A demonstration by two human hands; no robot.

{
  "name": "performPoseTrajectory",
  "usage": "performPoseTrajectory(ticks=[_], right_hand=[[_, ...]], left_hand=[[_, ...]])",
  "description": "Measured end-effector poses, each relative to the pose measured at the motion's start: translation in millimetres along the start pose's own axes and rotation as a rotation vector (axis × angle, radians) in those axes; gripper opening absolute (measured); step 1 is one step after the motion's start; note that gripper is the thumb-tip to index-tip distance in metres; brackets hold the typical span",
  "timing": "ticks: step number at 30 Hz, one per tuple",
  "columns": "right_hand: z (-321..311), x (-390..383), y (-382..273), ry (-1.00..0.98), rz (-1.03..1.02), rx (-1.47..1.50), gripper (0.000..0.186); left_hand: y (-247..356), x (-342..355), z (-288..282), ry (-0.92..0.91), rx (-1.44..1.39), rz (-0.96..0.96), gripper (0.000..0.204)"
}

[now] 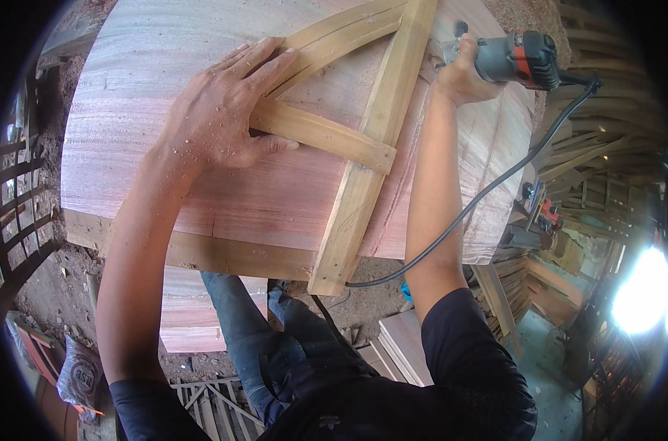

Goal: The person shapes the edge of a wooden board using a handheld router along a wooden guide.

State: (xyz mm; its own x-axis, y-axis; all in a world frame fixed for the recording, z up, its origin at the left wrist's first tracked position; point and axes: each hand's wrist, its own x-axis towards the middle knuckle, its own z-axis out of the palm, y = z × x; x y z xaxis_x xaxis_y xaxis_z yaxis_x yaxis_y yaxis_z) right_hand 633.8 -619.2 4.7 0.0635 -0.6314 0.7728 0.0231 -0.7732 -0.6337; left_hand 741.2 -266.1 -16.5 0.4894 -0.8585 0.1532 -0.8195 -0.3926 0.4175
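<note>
My left hand (227, 110) lies flat with fingers stretched over a guide frame (326, 136) of light wooden strips. Its thumb rests below the short crosspiece, and wood dust speckles its skin. My right hand (466, 77) is wrapped round the lower part of a trim router (514, 59), a dark grey power tool with a red band, tilted on its side. The router's base is beside the frame's long straight strip, partly hidden by my fingers. Under the frame is a wide reddish wooden panel (268, 195) with a curved outline.
A black power cord (488, 195) loops from the router across my right forearm and under the frame's near end. Stacked boards (403, 345) lie below the panel. Wooden strips (598, 162) pile up at the right. A plastic bag (79, 375) sits at lower left.
</note>
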Motion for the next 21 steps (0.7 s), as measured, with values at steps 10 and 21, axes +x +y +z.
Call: performPoseTrajectory(ticks=[10,21], right_hand=[[4.5,2.3,2.6,0.031,-0.012,-0.035,0.062],[7.3,6.4,6.7,0.025,-0.028,-0.042,0.065]], left_hand=[[0.8,0.3,-1.4,-0.008,0.028,0.002,0.126],[1.2,0.9,-2.8,-0.004,0.001,0.002,0.123]])
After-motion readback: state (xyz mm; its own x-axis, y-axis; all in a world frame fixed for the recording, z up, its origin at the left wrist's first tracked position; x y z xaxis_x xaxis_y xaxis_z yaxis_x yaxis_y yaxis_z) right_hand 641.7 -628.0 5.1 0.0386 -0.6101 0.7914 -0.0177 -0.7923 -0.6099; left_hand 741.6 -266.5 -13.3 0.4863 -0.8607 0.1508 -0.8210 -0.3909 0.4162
